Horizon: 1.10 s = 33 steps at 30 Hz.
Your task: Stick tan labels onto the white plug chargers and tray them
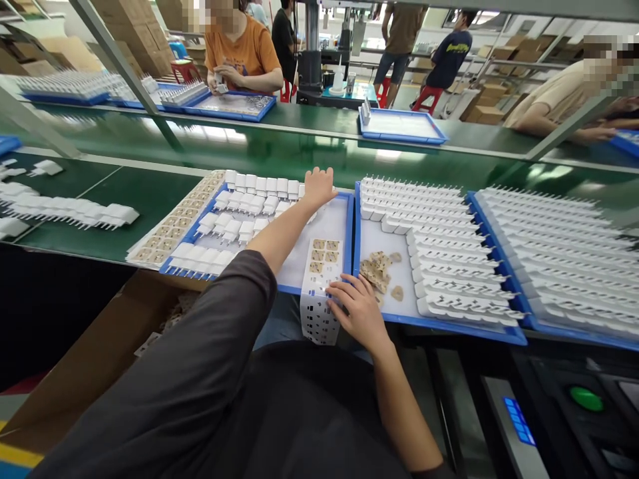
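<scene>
1. Perforated sheet, white, five beige patches at upper end: lies across near rim of left blue tray, lower end hanging outside.
2. Right hand: palm down, fingers spread, tips on right side of sheet; hides a stretch of near rims where two trays meet.
3. Left hand: at far rim of same tray, fingers bent, tips out of sight; cannot tell whether gripping anything.
4. Left forearm: crosses above left tray, blocks view of part of white adapter rows.
5. Middle blue tray: just beside left tray; holds further adapters in rows, pins showing, plus loose beige pieces near right hand.
6. Right blue tray: filled with similar rows.
7. Stack of patched sheets: along outer side of left tray. Farther left, loose adapters on green bench.
8. Cardboard box: below bench. Green button: on black equipment, low right.
9. Slanting metal post: cuts across view of far side. Beyond, co-worker in orange, white part in hands.
</scene>
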Each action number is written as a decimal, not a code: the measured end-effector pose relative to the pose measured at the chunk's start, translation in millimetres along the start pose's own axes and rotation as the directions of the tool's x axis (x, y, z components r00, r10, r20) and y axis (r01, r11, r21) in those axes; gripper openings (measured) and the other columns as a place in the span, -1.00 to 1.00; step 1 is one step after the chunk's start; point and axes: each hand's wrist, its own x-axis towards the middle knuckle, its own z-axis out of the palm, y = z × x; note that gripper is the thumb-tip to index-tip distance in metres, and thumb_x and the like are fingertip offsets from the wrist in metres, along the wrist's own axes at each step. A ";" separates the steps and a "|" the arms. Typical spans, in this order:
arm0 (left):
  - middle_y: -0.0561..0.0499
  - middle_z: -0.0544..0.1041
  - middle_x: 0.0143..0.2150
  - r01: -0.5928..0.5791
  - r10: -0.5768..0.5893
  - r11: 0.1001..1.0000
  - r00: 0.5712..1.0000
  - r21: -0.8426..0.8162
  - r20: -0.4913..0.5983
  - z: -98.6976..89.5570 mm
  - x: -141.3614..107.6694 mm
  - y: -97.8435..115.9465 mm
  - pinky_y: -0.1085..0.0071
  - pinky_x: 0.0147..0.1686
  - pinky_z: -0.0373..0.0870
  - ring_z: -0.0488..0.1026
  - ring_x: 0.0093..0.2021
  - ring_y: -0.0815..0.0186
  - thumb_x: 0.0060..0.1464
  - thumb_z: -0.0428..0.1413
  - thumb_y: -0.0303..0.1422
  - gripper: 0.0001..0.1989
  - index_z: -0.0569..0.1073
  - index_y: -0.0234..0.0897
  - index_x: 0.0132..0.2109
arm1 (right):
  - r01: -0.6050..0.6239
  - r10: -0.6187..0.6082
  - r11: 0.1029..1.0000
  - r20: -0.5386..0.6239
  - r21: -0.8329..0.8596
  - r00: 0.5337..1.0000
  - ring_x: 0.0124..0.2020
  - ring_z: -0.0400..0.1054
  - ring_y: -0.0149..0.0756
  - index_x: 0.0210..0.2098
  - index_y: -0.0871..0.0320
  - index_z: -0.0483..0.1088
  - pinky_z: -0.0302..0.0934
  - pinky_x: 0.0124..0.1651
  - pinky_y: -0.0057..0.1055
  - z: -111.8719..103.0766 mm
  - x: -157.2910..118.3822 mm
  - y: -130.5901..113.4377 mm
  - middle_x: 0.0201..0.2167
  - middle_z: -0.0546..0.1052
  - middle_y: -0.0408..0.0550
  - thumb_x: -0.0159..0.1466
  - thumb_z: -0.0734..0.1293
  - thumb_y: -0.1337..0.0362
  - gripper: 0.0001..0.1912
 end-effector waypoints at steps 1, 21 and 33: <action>-0.38 0.55 0.06 0.000 -0.001 1.000 1.000 -0.001 -0.010 4.2 2.8 -1.7 0.05 0.15 0.22 0.32 0.22 -0.14 0.18 0.14 -0.29 -0.50 0.37 -0.49 0.19 | 0.002 -0.002 1.000 0.003 0.001 1.000 0.22 0.41 -0.01 0.01 0.00 0.53 0.13 0.35 0.12 -0.3 0.2 0.3 0.02 0.65 -0.06 0.43 0.30 0.24 -0.78; -0.30 0.30 0.34 -0.203 0.207 0.977 0.977 -0.067 0.053 14.0 7.7 -25.4 0.05 0.26 0.08 0.14 0.33 -0.15 -0.03 0.38 -0.17 -0.20 0.32 -0.26 0.32 | -0.016 0.016 1.000 0.004 0.022 1.000 0.19 0.43 -0.03 -0.01 -0.01 0.54 0.13 0.36 0.12 -0.8 1.5 -2.7 -0.01 0.66 -0.06 0.43 0.29 0.22 -0.79; -0.30 0.34 0.30 -0.230 0.231 0.973 0.973 -0.024 0.026 11.7 -5.5 -33.3 0.00 0.27 0.08 0.16 0.33 -0.11 0.09 0.21 -0.49 -0.50 0.44 -0.31 0.20 | -0.004 0.004 1.000 -0.009 0.025 1.000 0.19 0.42 -0.05 -0.01 0.02 0.53 0.09 0.38 0.08 1.2 -0.2 -1.0 -0.01 0.66 -0.08 0.43 0.30 0.23 -0.80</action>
